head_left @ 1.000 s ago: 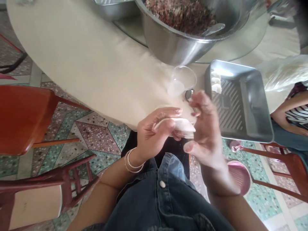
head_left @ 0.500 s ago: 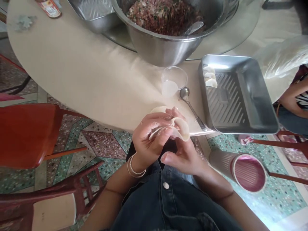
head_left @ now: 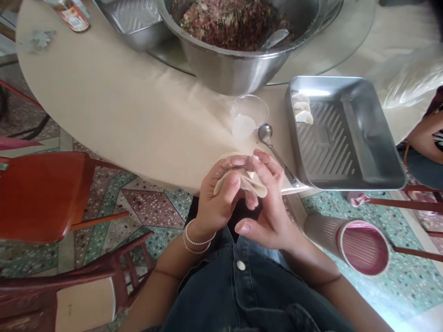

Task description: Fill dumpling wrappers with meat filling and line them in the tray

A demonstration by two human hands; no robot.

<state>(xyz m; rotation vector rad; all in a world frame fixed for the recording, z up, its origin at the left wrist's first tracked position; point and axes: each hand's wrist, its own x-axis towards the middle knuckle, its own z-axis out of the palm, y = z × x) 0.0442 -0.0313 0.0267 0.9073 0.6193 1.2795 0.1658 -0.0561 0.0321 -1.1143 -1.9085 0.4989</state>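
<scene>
A pale, floury dumpling (head_left: 255, 185), its wrapper folded over, is held at the table's front edge. My left hand (head_left: 219, 193) is closed on it, with the thumb across the near side. The fingers of my right hand (head_left: 268, 198) touch its right end, while the right thumb stands apart below. Part of the dumpling is hidden by my fingers. Just beyond my hands is a clear plastic bowl (head_left: 261, 108) with whitish contents. A metal spoon (head_left: 272, 143) lies to its right. Several finished dumplings (head_left: 303, 110) sit in the left corner of a metal tray (head_left: 374, 133).
A large steel basin (head_left: 228, 69) of meat filling (head_left: 228, 27) stands at the back, with another metal tray (head_left: 143, 37) beside it. A bottle (head_left: 74, 16) is at far left. Below are an orange chair (head_left: 44, 193) and a bin (head_left: 325, 237). Another person's arm (head_left: 427, 138) shows at right.
The wrapper has gone from gaping open on its right side to folded closer together. My right fingers have come up over its right end. The view has shifted slightly.
</scene>
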